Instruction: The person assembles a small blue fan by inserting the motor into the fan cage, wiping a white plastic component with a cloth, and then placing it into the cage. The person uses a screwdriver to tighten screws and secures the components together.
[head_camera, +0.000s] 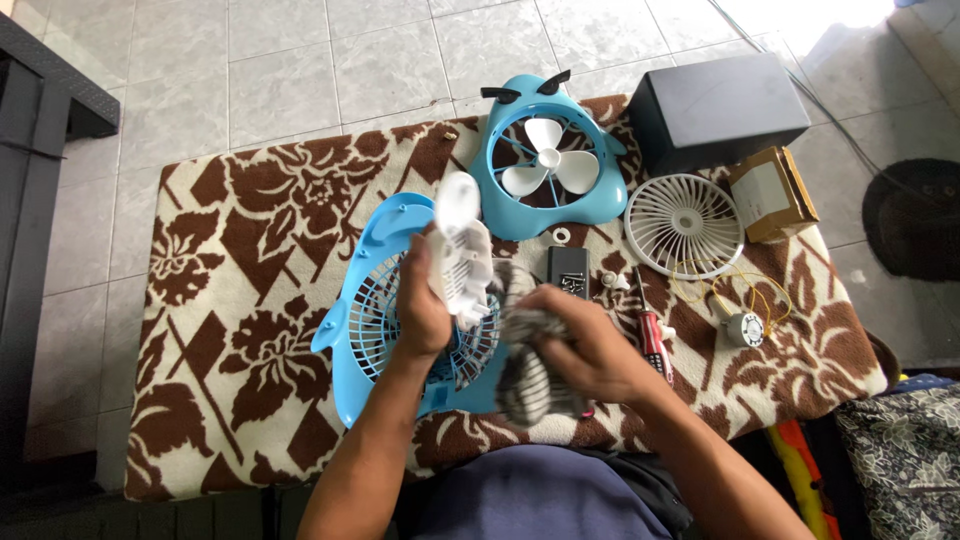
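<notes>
My left hand (420, 300) grips a white plastic fan blade piece (462, 245) and holds it up over a blue fan cover with a grille (365, 310). My right hand (585, 340) is closed on a striped grey cloth (530, 375) and presses it against the white piece. Farther back lies the other blue fan shell (545, 155), which has a white three-blade propeller and dark horn-like tabs on top.
A brown and cream floral blanket (250, 300) covers the table. On it lie a white round grille (685, 225), a small motor with yellow wires (742, 328), a red-handled screwdriver (650, 330), a small black box of screws (568, 268), a cardboard box (770, 192) and a black box (715, 108).
</notes>
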